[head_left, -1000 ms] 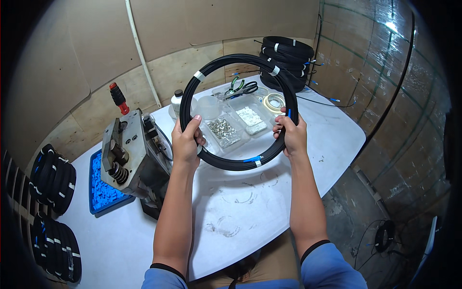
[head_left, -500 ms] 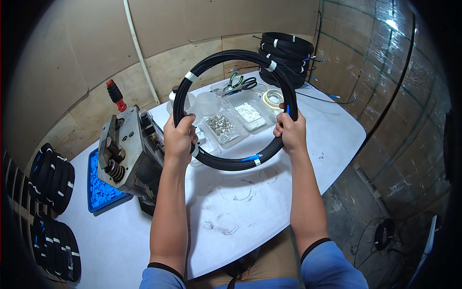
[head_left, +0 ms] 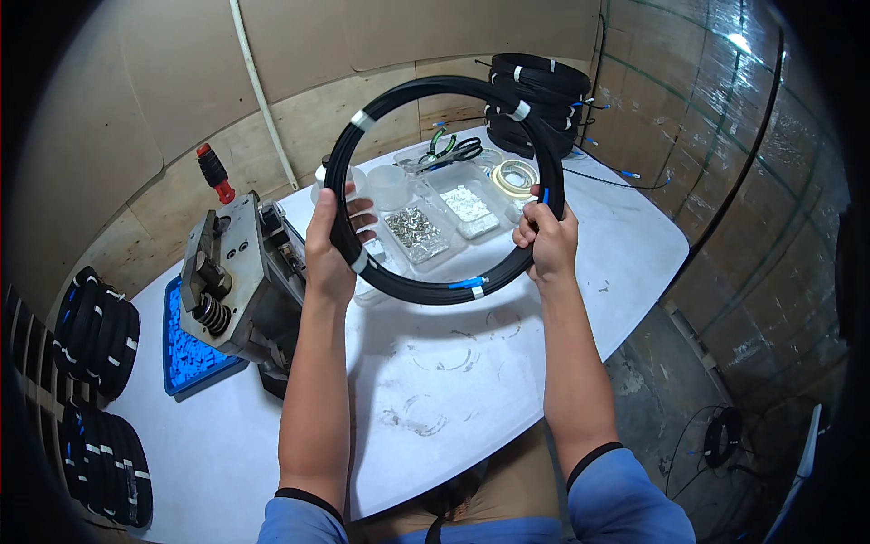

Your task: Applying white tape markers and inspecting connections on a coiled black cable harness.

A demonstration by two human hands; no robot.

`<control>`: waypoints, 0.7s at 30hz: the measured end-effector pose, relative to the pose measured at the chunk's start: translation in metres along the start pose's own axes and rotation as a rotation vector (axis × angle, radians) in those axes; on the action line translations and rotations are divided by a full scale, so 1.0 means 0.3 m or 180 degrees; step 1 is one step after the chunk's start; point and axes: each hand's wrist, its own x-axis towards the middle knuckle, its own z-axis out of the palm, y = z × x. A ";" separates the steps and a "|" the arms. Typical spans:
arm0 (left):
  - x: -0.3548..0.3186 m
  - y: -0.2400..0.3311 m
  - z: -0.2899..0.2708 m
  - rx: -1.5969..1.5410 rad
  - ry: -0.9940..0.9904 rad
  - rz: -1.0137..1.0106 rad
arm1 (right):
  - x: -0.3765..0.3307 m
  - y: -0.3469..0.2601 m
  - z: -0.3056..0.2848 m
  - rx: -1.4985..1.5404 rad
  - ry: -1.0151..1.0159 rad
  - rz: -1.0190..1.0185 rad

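A large coil of black cable (head_left: 426, 292), bound with white bands of tape, is held up in front of me above the white table. A blue connector (head_left: 467, 283) lies along its lower edge, and another bit of blue shows beside my right hand. My right hand (head_left: 551, 240) is closed around the coil's right side, fingers curled inside the ring. At the left side, my left hand (head_left: 331, 245) has its thumb outside the coil and its fingers reaching through the ring, loosely stretched, with the cable between them.
On the white table (head_left: 453, 390) stand a metal press (head_left: 240, 272), a blue tray of blue pieces (head_left: 172, 363), clear boxes with metal parts (head_left: 415, 228) and white parts (head_left: 467, 207), tape rolls (head_left: 517, 177) and scissors (head_left: 467, 151). More cable coils (head_left: 535, 100) are stacked behind.
The coil has risen slightly, tilting a little. My left hand's grip has loosened: its thumb has moved to the outer side and its fingers have straightened through the ring.
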 end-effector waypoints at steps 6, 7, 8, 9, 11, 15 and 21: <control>-0.032 -0.150 0.031 -0.0698 -0.0164 -0.0076 | -0.018 0.048 0.028 0.0739 0.0155 -0.0158; -0.040 -0.189 0.032 -0.0900 -0.0370 -0.0195 | -0.022 0.056 0.038 0.0977 0.0283 -0.0205; -0.061 -0.218 0.061 -0.0966 -0.0387 -0.0228 | -0.022 0.067 0.033 0.1078 0.0295 -0.0197; -0.082 -0.221 0.121 -0.1034 -0.0404 -0.0261 | -0.024 0.076 0.032 0.1060 0.0304 -0.0206; -0.099 -0.205 0.174 -0.1190 -0.0098 -0.0455 | -0.030 0.096 0.041 0.1256 0.0296 -0.0248; -0.081 -0.153 0.169 -0.1158 0.0529 -0.0086 | -0.062 0.119 0.086 0.1378 0.0121 -0.0102; -0.066 -0.067 0.136 -0.1126 0.0715 0.0330 | -0.071 0.164 0.076 0.1028 -0.0405 0.0194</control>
